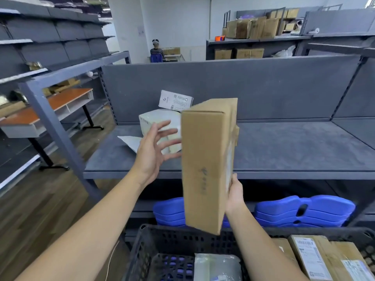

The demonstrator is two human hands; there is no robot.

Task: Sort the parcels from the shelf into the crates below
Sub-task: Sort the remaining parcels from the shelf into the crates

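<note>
Cardboard box (209,165): brown, long, held upright on end in the air, in front of the grey shelf (284,147) and above the far rim of the black crate (162,240). Its lower corner hangs just over the crate rim; not resting on anything.

Right hand (235,194): grips the box near its lower right edge, thumb lying along the front corner. The fingers wrap behind the box and are hidden.

Left hand (154,151): open, fingers (166,132) spread and straight, palm turned toward the box's left face. The fingertips are blurred; I cannot tell whether they touch the cardboard.

On the shelf, left of the held box: a white box (160,122), a labelled white parcel (175,100) leaning on top of it against the back panel, and a flat white mailer (129,141) lying beside it.

In the crate: a grey poly bag (217,266) at the middle, brown labelled boxes (316,258) at the right.

Under the shelf: a blue stack (304,209).
</note>
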